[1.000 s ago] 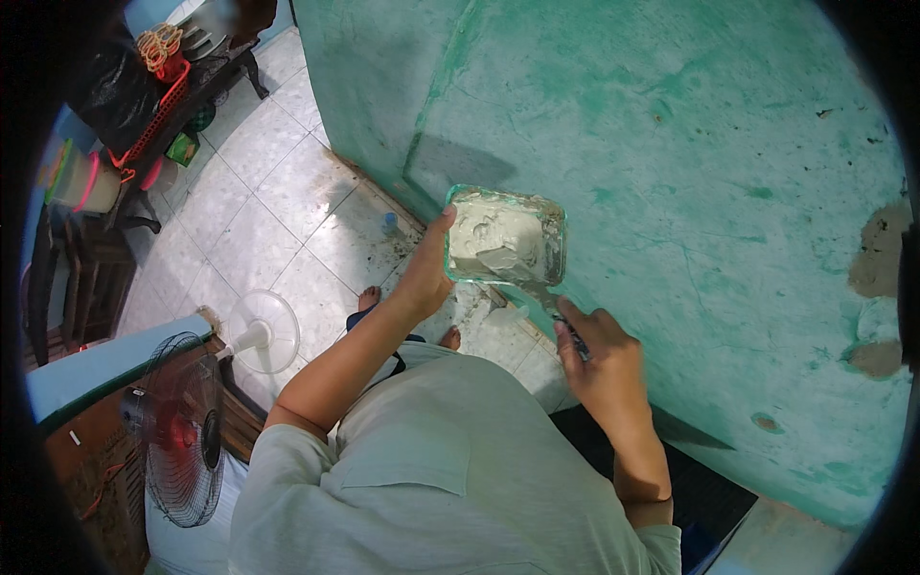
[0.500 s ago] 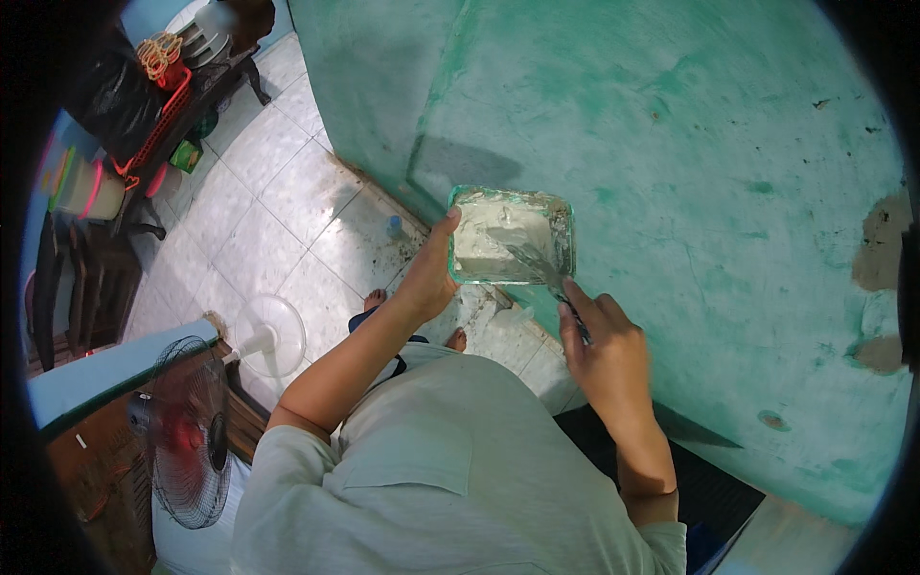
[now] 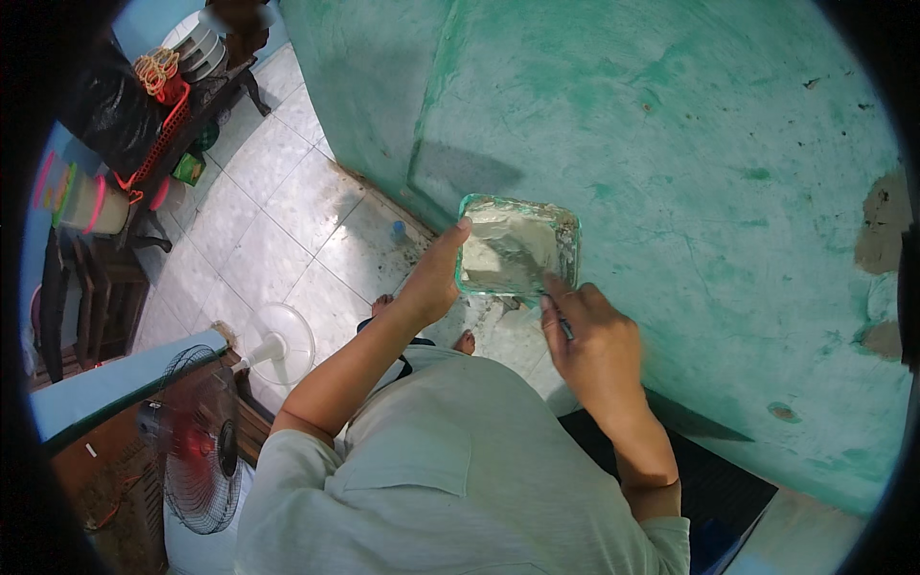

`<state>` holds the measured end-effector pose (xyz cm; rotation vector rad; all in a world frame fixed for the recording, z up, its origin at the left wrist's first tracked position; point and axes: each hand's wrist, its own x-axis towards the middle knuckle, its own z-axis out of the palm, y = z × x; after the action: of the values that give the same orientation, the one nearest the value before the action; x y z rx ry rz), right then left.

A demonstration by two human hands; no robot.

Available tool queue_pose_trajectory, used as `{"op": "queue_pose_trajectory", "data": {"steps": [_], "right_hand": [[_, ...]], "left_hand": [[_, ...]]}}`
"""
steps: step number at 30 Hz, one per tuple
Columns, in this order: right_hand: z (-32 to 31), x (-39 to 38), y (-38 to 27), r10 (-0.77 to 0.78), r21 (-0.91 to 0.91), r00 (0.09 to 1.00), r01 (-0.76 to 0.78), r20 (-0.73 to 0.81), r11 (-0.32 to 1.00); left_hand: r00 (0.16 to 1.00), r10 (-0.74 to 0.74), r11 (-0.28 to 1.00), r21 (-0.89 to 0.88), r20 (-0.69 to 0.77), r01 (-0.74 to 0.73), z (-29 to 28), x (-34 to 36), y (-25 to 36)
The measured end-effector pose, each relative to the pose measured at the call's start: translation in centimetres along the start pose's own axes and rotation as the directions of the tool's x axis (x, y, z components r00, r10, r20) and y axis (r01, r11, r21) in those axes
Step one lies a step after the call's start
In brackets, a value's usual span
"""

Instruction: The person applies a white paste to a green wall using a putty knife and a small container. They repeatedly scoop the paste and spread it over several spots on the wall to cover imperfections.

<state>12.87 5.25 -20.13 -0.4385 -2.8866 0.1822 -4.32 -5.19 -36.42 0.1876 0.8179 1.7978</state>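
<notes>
My left hand [image 3: 436, 280] grips the left side of a small rectangular tub [image 3: 575, 251] with a greenish see-through rim, its thumb over the edge. Pale, creamy putty [image 3: 503, 240] lies inside, and smears of it coat the walls. In my right hand [image 3: 596, 340], closed at the tub's lower right corner, is a putty knife [image 3: 567, 330]. Only a bit of its handle shows clearly; the blade over the putty is blurred and partly hidden by my fingers.
A green wall [image 3: 671, 172] with grey patches [image 3: 882, 220] rises close on the right. A standing fan [image 3: 201, 441] is at lower left. Upper left, a dark bench [image 3: 206, 96] carries baskets and a black bag. Pale tiles [image 3: 287, 192] cover the floor.
The putty knife has shifted lower in the tub, and its blade shows less. The putty's surface looks smoother. Tub and left hand sit slightly further right and lower in the picture.
</notes>
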Motion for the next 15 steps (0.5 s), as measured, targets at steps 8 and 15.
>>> {"op": "queue_pose_trajectory", "data": {"steps": [8, 15], "right_hand": [[-2.5, -1.0, 0.7, -0.014, -0.02, 0.99, 0.017, 0.138, 1.0], [-3.3, 1.8, 1.1, -0.106, -0.035, 0.992, 0.109, 0.071, 0.993]], "left_hand": [[0.995, -0.067, 0.991, -0.124, -0.077, 0.058, 0.9, -0.3, 0.2], [0.991, -0.106, 0.981, 0.17, 0.081, 0.092, -0.1, -0.5, 1.1]]}}
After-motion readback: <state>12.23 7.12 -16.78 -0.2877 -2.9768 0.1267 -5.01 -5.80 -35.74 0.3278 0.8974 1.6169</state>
